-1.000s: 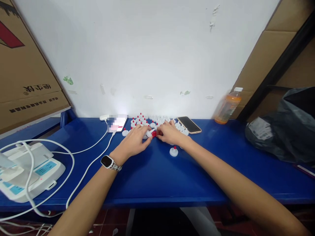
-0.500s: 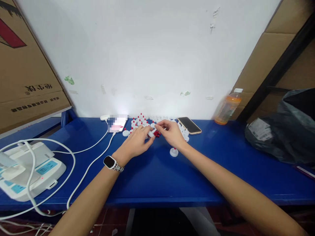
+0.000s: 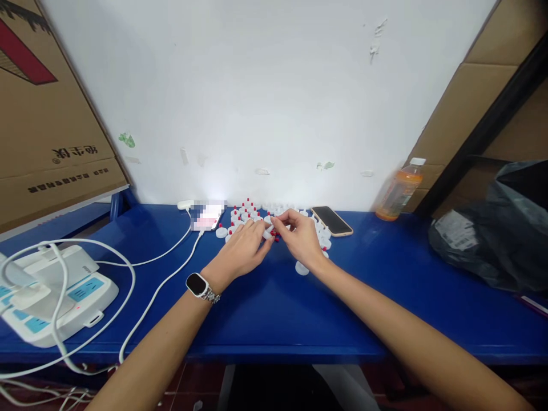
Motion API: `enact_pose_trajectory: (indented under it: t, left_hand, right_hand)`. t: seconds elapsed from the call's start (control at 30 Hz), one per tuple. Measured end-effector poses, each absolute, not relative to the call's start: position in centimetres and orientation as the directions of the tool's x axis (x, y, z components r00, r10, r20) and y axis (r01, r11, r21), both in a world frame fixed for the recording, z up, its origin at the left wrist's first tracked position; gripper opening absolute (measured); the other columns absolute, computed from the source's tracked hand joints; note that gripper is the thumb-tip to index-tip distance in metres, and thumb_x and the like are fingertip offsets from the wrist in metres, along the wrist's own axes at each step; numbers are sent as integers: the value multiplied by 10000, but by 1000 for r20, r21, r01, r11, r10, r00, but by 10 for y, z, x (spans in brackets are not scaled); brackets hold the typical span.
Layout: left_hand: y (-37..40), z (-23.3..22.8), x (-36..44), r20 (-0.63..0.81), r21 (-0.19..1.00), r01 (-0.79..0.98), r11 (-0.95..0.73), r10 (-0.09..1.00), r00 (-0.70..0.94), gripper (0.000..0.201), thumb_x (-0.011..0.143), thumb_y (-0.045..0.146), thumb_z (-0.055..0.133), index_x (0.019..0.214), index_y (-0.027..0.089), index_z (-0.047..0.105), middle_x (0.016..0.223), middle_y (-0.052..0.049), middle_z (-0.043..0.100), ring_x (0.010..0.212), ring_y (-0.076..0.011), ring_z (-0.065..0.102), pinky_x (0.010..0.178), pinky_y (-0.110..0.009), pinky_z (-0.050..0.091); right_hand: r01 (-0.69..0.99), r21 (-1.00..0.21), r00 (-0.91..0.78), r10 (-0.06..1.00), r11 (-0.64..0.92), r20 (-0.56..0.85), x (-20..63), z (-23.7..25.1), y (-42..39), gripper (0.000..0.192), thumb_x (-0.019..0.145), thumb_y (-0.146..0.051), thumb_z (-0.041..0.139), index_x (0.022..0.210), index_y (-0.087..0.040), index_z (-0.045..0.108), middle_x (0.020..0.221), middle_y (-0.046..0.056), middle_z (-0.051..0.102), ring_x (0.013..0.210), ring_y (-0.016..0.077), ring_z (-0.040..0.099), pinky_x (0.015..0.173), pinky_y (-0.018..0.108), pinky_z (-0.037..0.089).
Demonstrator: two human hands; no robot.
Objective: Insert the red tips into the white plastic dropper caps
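Over a blue tabletop (image 3: 274, 308), the left hand (image 3: 242, 248) and right hand (image 3: 302, 237) pinch a small white cap (image 3: 268, 232) between them, apparently mid-assembly above scattered red-tipped caps (image 3: 245, 212), calling for careful fingertip alignment.

wall (image 3: 265, 85): white (scuffed) | table (image 3: 265, 308): blue | cardboard (image 3: 43, 114): leaning left and right

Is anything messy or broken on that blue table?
Nothing looks broken. One white cap sits alone, apart from the cluster of caps by the wall, near the right hand. White cables loop loosely off the table's front edge.
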State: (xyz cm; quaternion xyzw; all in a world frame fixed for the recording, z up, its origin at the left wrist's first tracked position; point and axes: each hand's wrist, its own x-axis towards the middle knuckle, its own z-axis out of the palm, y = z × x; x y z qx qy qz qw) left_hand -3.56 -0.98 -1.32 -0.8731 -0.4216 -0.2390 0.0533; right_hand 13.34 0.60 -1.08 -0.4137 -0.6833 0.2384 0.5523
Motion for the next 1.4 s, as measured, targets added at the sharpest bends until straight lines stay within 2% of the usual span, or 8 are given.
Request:
enact_pose_trajectory:
  t: [0.27,0.5,0.67,0.93,1.1,1.23,1.33,1.4]
  left_hand:
    - [-14,-11,-32,507,100,773,-627,701,502,220,1019,324,347,1122,180,479,1018,-98,584,965,-250,548,850,-417,468]
    - [-16,-9,-32,495,35,771,-636,681,539,207,1025,322,333,1043,179,481,1012,-100,573,960,-249,532,861,-419,464]
    - [-15,-9,-33,501,-4,761,-649,657,563,240,1035,327,289,1034,177,477,998,-99,560,955,-250,522,857,-419,463]
    - [-16,-5,-34,461,-14,764,-645,674,578,238,1034,320,298,1028,160,474,1017,-117,560,955,-254,525,863,-416,473]
    - [-12,-7,-36,508,30,751,-660,657,557,285,1037,358,315,1138,152,484,1067,-119,574,1002,-260,537,882,-418,470]
    - [-4,-8,-47,532,123,751,-649,682,502,388,1010,413,410,1303,161,442,1108,-111,596,1023,-264,552,900,-424,465]
    - [4,-8,-60,541,188,785,-590,730,419,501,978,446,475,1384,162,397,1098,-104,606,1013,-269,559,892,-432,467]
    - [8,-8,-68,549,196,810,-552,747,376,410,987,419,453,1308,165,477,1059,-94,611,998,-266,556,895,-437,461]
  right_hand:
    - [525,-623,-137,780,580,610,139,-7,1,189,936,-387,529,837,-229,555,744,-4,673,658,153,595,618,260,396]
    - [762,-192,-399,681,619,614,149,-1,2,321,1017,-355,385,768,-220,537,738,41,625,669,182,553,642,294,310]
    - [804,-67,-450,678,591,581,149,2,3,309,1032,-332,344,873,-213,580,775,60,636,719,198,556,686,301,309]
    - [743,-186,-469,697,643,542,146,-2,4,300,1027,-323,323,863,-222,553,746,49,608,672,191,531,664,287,328]
    - [648,-470,-315,772,600,552,141,-1,5,288,995,-382,397,782,-228,514,658,-3,581,596,153,512,605,268,344]
    - [409,-701,-314,811,584,493,139,7,22,302,937,-446,502,763,-205,557,664,-13,623,599,130,540,597,254,401]
    - [372,-731,-253,820,572,513,140,15,50,260,891,-415,571,788,-181,615,681,8,662,619,135,580,606,258,432]
    - [449,-715,-202,840,536,503,139,19,74,192,874,-339,591,819,-163,644,702,28,693,628,137,606,613,252,446]
